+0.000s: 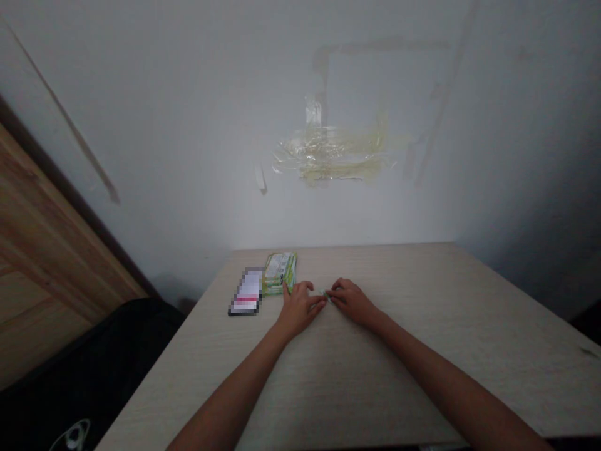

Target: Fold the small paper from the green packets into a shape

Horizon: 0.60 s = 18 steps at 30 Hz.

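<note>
My left hand [299, 305] and my right hand [350, 299] meet on the pale wooden table [422, 351], fingertips pinched together on a small greenish piece [325, 293] that is too small to name. Just beyond my left hand lies a stack of green and white packets [278, 272]. A phone with a lit, blurred screen [246, 292] lies flat to the left of the packets.
A white wall rises behind the table, with old yellowed tape residue [333, 150] stuck to it. A wooden panel [42, 250] stands at the left. Something dark [94, 369] sits beside the table's left edge.
</note>
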### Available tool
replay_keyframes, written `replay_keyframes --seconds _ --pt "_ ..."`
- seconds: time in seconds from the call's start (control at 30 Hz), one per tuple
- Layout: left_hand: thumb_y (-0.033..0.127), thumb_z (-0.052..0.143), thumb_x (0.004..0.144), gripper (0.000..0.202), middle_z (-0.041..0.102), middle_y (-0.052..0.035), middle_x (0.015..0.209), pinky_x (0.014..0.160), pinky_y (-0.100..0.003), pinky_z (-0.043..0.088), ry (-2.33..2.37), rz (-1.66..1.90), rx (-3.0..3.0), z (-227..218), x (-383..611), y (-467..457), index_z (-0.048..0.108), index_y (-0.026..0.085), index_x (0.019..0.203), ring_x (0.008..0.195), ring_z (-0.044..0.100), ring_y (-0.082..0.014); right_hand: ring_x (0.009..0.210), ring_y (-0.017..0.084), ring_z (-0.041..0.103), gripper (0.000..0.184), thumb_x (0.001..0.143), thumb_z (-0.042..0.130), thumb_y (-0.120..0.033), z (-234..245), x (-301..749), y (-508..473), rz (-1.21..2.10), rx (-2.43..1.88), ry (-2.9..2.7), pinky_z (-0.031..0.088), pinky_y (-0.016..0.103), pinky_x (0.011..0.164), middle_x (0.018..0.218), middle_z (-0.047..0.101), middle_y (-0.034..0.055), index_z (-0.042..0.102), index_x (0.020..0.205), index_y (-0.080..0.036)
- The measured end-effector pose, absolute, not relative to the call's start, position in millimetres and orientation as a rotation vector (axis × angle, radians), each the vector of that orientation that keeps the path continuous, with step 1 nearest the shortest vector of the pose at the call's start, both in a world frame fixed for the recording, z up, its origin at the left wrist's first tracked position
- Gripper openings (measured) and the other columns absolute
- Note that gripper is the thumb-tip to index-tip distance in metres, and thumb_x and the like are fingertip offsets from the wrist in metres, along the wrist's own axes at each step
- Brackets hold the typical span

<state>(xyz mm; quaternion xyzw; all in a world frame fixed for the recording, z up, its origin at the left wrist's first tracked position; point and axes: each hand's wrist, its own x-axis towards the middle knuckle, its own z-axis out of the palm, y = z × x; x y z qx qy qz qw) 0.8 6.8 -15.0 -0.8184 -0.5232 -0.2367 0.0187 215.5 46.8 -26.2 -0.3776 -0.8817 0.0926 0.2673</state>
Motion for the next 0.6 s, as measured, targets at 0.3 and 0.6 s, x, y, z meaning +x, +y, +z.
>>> replay_keyframes --seconds 0.3,0.6 --pt "0.05 0.05 0.089 0.027 0.051 -0.003 0.118 0.11 -0.07 0.003 -1.625 -0.718 -2.468 -8.3 3.0 2.2 0.07 0.043 0.105 0.118 0.045 -0.0237 0.098 0.019 0.054 0.027 0.092 0.056 -0.026 -27.7 215.7 47.9 0.253 -1.003 -2.372 0.044 0.034 0.088 0.101 0.061 0.0072 0.068 0.116 -0.026" --pt "0.049 0.053 0.088 0.025 0.051 -0.0025 0.117 0.108 -0.071 0.003 -1.585 -0.701 -2.542 -8.8 0.2 3.4 0.069 0.043 0.107 0.117 0.045 -0.0238 0.096 0.019 0.054 0.027 0.092 0.056 -0.03 -28.8 214.9 47.7 0.236 -1.009 -2.383 0.044 0.033 0.086 0.1 0.06 0.0074 0.067 0.117 -0.026"
